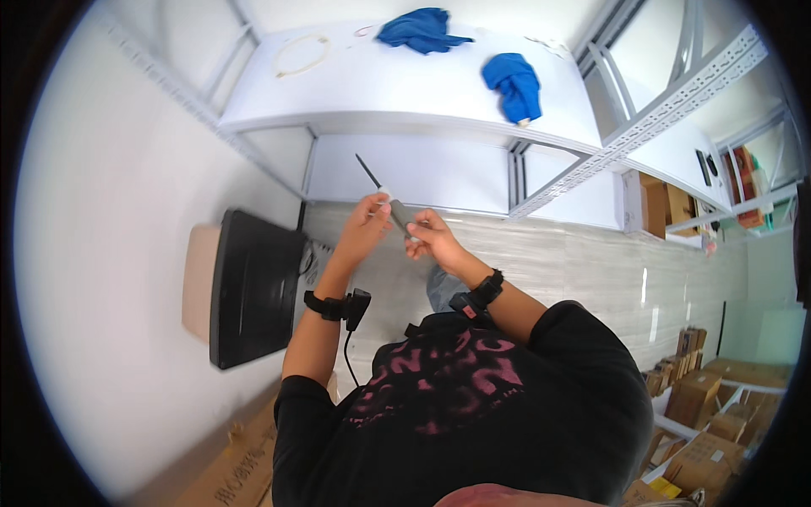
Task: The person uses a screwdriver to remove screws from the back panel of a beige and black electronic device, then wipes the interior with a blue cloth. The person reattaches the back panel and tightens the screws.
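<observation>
Between my hands is a screwdriver (399, 213) with a grey handle, a white collar and a long dark shaft. Its shaft points up and left, away from me, in front of the shelf's lower level. My left hand (365, 230) grips it near the collar, where handle and shaft meet. At the handle's near end, the fingers of my right hand (436, 240) are closed on it. Both hands are held in the air. Each wrist wears a black strap with a small device.
A white shelf top (355, 93) ahead carries a crumpled blue cloth (422, 32), a second blue cloth (514, 84) and a pale cable loop (302, 57). Metal uprights (574, 173) stand right. A black-framed panel (258, 287) is at left. Cardboard boxes (697, 397) stack at lower right.
</observation>
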Demonstrator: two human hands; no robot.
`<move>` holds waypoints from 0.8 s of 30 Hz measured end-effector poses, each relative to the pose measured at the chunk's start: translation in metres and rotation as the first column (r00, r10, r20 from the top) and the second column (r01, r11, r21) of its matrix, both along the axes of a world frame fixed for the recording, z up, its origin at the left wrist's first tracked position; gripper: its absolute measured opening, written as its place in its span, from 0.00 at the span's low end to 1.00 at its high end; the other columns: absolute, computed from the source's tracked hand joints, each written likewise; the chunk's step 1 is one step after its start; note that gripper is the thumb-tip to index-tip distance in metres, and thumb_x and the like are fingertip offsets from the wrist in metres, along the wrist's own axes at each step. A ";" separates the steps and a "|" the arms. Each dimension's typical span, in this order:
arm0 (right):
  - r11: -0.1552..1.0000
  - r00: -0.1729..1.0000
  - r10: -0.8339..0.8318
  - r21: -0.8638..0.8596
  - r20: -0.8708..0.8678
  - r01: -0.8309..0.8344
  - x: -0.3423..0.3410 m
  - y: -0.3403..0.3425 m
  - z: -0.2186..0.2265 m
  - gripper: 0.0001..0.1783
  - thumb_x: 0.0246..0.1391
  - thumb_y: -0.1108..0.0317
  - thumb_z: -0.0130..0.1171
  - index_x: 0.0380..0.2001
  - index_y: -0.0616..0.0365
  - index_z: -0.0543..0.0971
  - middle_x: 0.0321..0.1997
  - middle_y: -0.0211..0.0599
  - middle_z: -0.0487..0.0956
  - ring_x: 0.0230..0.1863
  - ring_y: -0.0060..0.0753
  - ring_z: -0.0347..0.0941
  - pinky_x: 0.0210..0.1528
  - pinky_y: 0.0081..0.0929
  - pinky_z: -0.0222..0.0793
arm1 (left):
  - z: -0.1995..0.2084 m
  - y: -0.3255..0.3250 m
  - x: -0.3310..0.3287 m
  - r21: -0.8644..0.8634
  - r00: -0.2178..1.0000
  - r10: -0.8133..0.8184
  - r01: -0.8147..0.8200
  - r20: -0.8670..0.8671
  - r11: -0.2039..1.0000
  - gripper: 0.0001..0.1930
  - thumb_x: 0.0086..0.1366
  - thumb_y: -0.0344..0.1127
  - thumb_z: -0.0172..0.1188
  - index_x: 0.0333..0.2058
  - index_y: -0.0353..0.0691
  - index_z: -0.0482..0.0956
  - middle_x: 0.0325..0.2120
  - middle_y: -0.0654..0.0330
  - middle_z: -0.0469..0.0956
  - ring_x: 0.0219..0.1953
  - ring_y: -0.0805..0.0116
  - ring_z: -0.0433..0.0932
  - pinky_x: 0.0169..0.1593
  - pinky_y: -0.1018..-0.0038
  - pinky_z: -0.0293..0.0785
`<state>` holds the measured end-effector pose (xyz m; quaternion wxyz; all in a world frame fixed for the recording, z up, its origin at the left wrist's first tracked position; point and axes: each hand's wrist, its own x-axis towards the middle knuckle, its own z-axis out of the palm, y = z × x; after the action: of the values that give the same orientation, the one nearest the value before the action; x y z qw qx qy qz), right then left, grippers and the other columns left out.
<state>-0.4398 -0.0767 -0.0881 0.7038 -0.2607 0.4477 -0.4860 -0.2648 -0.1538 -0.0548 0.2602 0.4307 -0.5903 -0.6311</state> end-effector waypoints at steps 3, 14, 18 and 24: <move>0.973 0.991 -0.095 -0.219 -0.099 0.071 -0.045 -0.043 -0.002 0.12 0.60 0.66 0.54 0.41 0.53 0.63 0.29 0.33 0.74 0.26 0.26 0.74 0.27 0.22 0.68 | -0.001 -0.042 -0.073 -0.105 0.990 0.122 -0.130 -0.074 0.986 0.24 0.63 0.37 0.60 0.53 0.35 0.61 0.38 0.57 0.72 0.33 0.73 0.74 0.33 0.78 0.72; 0.695 0.032 -0.719 -0.719 -0.694 0.006 -0.248 -0.173 0.040 0.21 0.45 0.65 0.65 0.44 0.56 0.75 0.44 0.47 0.73 0.44 0.46 0.69 0.48 0.43 0.61 | 0.003 -0.190 -0.228 -0.235 0.967 0.182 -0.137 0.180 0.962 0.20 0.56 0.30 0.61 0.47 0.35 0.67 0.33 0.57 0.74 0.29 0.72 0.75 0.31 0.75 0.73; 0.840 -0.436 -0.439 -0.531 -0.786 0.110 -0.291 -0.208 0.057 0.43 0.39 0.59 0.70 0.61 0.47 0.65 0.61 0.64 0.57 0.54 0.65 0.64 0.54 0.48 0.61 | -0.005 -0.224 -0.244 -0.309 0.918 0.166 -0.051 0.359 0.950 0.19 0.54 0.32 0.62 0.45 0.37 0.71 0.33 0.56 0.76 0.30 0.65 0.76 0.34 0.70 0.74; 0.917 -0.060 -0.317 -0.322 -0.946 0.234 -0.303 -0.233 0.044 0.51 0.33 0.54 0.74 0.64 0.40 0.61 0.64 0.62 0.57 0.56 0.67 0.65 0.49 0.48 0.71 | -0.009 -0.238 -0.256 -0.450 0.860 0.163 0.084 0.483 0.889 0.19 0.53 0.33 0.62 0.45 0.39 0.72 0.38 0.52 0.76 0.37 0.56 0.77 0.41 0.64 0.74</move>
<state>-0.7429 -0.3095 -0.0442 0.0633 -0.4497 0.8369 -0.3055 -0.5206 -0.3913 -0.0639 0.2022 0.5206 -0.7597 -0.3331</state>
